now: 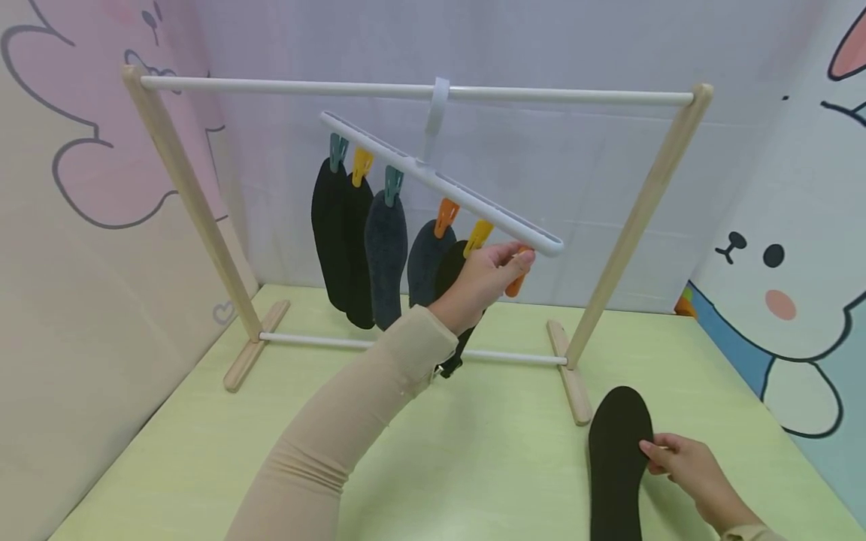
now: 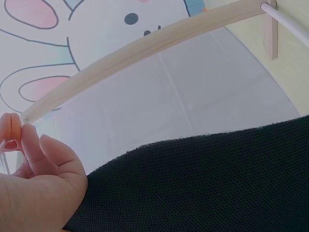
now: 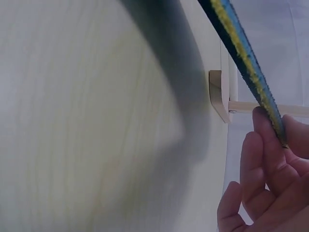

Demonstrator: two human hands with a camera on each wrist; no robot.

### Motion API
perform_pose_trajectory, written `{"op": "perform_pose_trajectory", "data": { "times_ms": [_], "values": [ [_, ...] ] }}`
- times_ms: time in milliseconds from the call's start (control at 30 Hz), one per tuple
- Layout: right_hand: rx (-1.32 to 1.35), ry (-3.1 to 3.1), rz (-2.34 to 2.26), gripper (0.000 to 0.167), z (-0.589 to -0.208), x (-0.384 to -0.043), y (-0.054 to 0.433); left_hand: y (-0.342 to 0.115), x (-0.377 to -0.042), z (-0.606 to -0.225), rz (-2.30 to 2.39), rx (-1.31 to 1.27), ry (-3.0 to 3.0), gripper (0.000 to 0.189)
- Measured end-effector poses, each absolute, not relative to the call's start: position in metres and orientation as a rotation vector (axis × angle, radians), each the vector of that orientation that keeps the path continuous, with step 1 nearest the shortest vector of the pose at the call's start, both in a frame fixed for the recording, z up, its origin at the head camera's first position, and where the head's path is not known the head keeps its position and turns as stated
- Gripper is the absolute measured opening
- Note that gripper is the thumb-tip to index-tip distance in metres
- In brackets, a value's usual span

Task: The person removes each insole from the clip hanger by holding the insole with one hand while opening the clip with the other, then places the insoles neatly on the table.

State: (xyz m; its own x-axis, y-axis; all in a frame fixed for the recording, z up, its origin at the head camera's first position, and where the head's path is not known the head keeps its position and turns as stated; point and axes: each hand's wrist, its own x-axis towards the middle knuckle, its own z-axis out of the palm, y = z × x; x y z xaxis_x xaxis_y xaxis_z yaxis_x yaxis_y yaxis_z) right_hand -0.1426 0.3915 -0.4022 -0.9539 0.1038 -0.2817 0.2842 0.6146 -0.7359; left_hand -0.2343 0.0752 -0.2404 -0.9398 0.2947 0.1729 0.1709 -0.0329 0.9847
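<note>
My left hand (image 1: 483,278) pinches an orange clothespin (image 1: 516,279) at the right end of a white hanger (image 1: 433,176). In the left wrist view the same orange clothespin (image 2: 13,131) sits between thumb and finger. My right hand (image 1: 690,466) pinches the edge of a black insole (image 1: 619,458) over the table's right side. From the right wrist view, thumb and fingers grip the thin edge of this insole (image 3: 251,72). Several insoles hang from the hanger by clothespins: black ones (image 1: 328,233) at left, grey ones (image 1: 387,255) mid-way, and another black one (image 2: 203,183) beside my left wrist.
The hanger hooks over the top white bar (image 1: 284,87) of a wooden rack. Its right post (image 1: 639,225) and right foot (image 1: 570,376) stand near the insole in my right hand. A lower bar (image 1: 314,341) runs across. Below is a pale yellow-green table (image 1: 473,466); printed curtains surround it.
</note>
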Motion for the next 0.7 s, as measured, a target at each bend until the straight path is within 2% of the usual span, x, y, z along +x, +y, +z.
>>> {"op": "perform_pose_trajectory", "data": {
  "times_ms": [700],
  "values": [
    [0.209, 2.760, -1.094, 0.032, -0.4102, -0.1452, 0.3906, 0.0748, -0.2384, -0.2445, 2.130, 0.508, 2.126, 0.036]
  ]
}}
